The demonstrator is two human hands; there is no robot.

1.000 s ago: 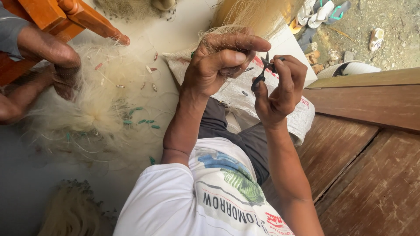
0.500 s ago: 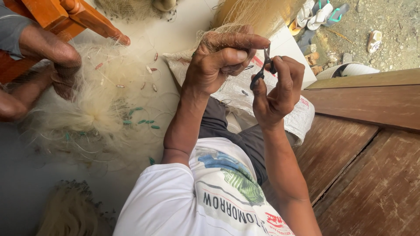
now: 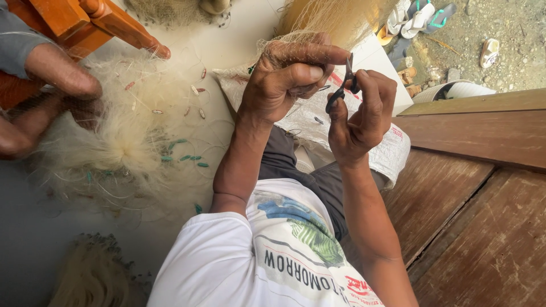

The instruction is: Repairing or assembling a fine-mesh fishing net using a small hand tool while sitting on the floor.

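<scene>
We see small black scissors (image 3: 343, 91) held up in front of the chest, in the right hand (image 3: 361, 116): thumb and a finger go through the loops, blades pointing up and nearly together, w/ the tip just beside the left hand's fingertips (image 3: 335, 55). The left hand (image 3: 284, 79) is curled tight, pinching a bunch of fine pale net (image 3: 318, 25) btw. thumb and forefinger; the strands are thin, translucent, straw-coloured, and fan upward out of the fist. Whether a strand actually sits btw. the blades we can't tell, too fine to make out. Under the hands lies a white woven sack (image 3: 392, 150) w/ red print, draped over the dark-trousered lap. To the left, a heaped tangle of the same netting (image 3: 122, 148) spreads on the pale floor, dotted w/ small green and reddish floats. Another person's arm (image 3: 62, 71) rests by an orange wooden frame (image 3: 96, 23) at top left. Brown wooden planks (image 3: 483, 216), worn and grainy, fill the right side; sandals (image 3: 418, 17) lie on gravel beyond.
</scene>
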